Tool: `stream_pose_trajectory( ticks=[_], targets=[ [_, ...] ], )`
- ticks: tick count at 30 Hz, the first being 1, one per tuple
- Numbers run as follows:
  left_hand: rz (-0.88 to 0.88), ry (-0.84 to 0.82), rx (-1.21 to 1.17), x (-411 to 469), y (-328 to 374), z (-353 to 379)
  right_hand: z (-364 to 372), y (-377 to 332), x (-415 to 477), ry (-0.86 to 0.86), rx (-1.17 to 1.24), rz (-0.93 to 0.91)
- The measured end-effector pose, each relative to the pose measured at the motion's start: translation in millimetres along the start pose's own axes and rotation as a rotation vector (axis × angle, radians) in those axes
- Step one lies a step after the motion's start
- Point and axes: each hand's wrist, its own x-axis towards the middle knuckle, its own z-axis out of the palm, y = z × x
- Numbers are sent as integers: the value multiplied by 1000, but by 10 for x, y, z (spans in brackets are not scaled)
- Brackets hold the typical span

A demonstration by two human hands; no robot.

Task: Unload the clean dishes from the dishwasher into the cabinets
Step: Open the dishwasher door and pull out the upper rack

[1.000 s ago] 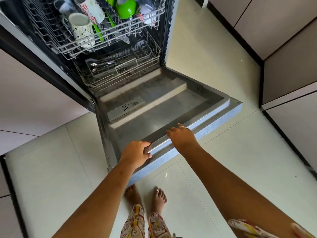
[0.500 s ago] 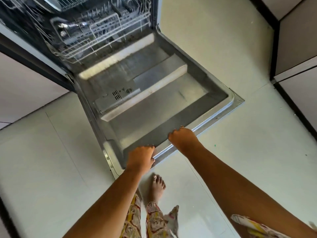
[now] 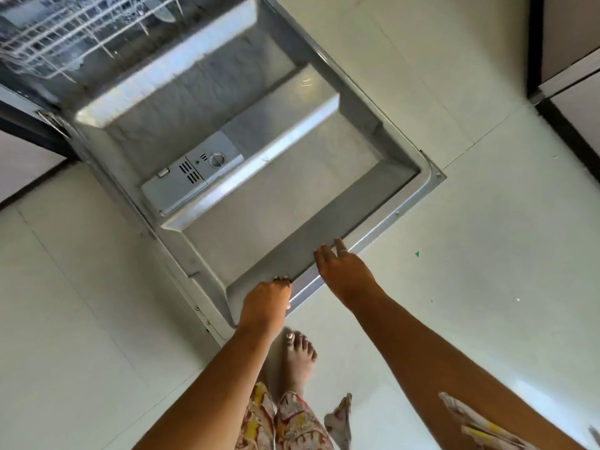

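Pale floor (image 3: 487, 254) fills most of your view. The dishwasher door (image 3: 292, 203) lies dropped open across it, near flat, steel inner face up and bare. Cabinets (image 3: 571, 76) stand shut at the far right, well apart from the machine. The wire rack (image 3: 65, 37) shows only at the top left corner, pushed in inside the tub, not drawn out over the door. It is blurred, so you cannot pick out single dishes in it, though that is where the load should be. The soap dispenser (image 3: 191, 177) sits on the left side of the door panel, lid closed. Your left hand (image 3: 266, 303) grips the front lip of the door, fingers curled over the edge and clamped on it. Your right hand (image 3: 344, 274) hovers at the same lip further along, fingers straight and slightly apart. Whether they touch the metal, you cannot tell. One bare foot (image 3: 300, 352) stands just short of the door's edge. Reading of progress: only the opening step looks done. Nothing is in either hand but the door, no dish is out, no cabinet is open. Left to do: pull out the rack, lift each piece and shelve it, which is nearly the whole job.
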Motion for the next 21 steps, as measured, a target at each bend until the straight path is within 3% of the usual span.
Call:
stream_pose_trajectory(
  ticks=[5,9,21],
  targets=[
    [57,-72,115,200,-17,152,342,-65,80,23,142,65],
    [97,-32,154,241,-38,258,480,-106,231,-139,139,71],
    [240,-260,3,237,-417,256,361,-215,434,-312,164,166]
  ],
)
